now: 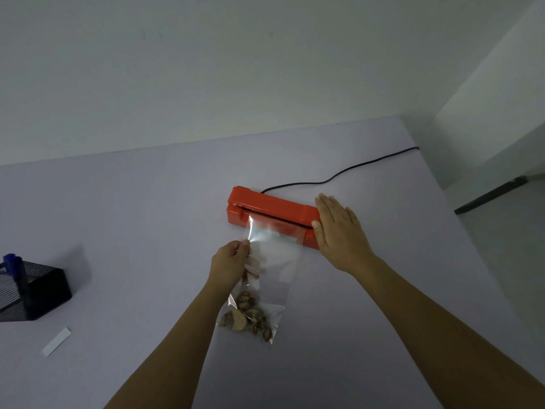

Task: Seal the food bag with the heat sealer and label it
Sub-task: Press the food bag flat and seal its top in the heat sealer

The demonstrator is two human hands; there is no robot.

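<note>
A red heat sealer point(265, 206) lies across the middle of the pale table point(147, 208). The mouth of a clear plastic food bag point(277, 261) is tucked into its slot, and brown food pieces fill the bag's near end. My left hand point(230, 262) pinches the bag's left edge just below the sealer. Flat with straight fingers, my right hand point(336, 231) presses on the sealer's right end. A white label strip point(56, 341) lies on the table at the near left.
A black mesh pen holder point(38, 290) with a blue marker point(11, 259) stands at the left edge. The sealer's black cord point(339, 174) runs back right over the table edge. A white wall rises behind the table.
</note>
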